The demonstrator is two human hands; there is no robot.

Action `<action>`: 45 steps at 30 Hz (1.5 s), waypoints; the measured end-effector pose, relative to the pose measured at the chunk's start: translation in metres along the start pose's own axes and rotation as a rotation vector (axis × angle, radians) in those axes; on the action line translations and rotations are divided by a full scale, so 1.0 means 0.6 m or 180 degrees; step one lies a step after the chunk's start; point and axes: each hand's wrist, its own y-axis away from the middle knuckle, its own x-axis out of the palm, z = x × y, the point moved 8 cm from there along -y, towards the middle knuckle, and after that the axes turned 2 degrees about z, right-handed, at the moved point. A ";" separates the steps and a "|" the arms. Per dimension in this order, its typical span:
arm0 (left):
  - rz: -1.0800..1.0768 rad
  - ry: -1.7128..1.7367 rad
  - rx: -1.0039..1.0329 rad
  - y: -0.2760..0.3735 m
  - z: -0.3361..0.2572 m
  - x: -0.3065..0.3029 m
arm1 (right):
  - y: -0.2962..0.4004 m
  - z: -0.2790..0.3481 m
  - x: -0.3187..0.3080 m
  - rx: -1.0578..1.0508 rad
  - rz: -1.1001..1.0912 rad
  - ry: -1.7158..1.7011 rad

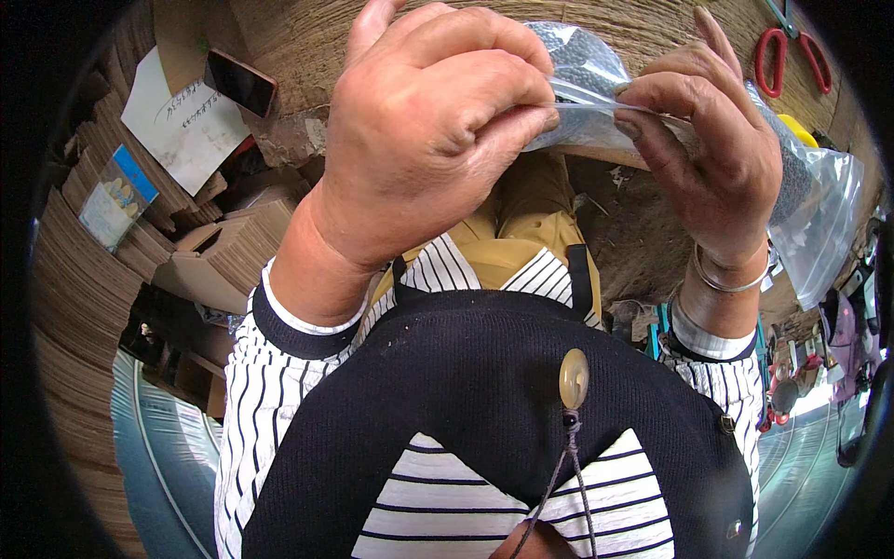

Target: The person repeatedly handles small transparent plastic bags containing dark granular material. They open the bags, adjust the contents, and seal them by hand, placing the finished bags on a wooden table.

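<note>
My left hand [433,119] pinches the top edge of a clear plastic zip bag [583,66] between thumb and forefinger. The same edge is gripped farther right by my right hand [705,133], its thumb and forefinger closed on the film. Small dark grey beads or pellets show through the bag, which lies at the edge of the wooden table. Behind and right of my right hand is another clear bag [814,223] with similar dark pellets in its upper part. My fingers hide part of the held bag's rim.
Red-handled scissors [772,63] lie on the wooden table [300,35] at the upper right, near a yellow object [797,131]. To the left are a smartphone [241,82], a sheet of paper with writing [183,129], a small blue-topped packet [119,199] and stacked cardboard [91,293].
</note>
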 end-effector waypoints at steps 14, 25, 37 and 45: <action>-0.0037 0.0135 -0.0095 0.009 0.015 0.005 | -0.016 0.019 0.014 -0.0028 0.0799 0.0884; -0.0043 -0.0007 -0.0059 0.024 0.029 0.002 | -0.022 0.022 0.026 0.0095 0.0744 0.0839; 0.0038 -0.0070 -0.0113 0.023 0.019 -0.009 | -0.024 0.024 0.032 -0.0112 0.0515 0.0770; -0.0027 0.0184 -0.0160 0.038 0.042 -0.011 | -0.028 0.035 0.032 -0.0118 0.0710 0.0956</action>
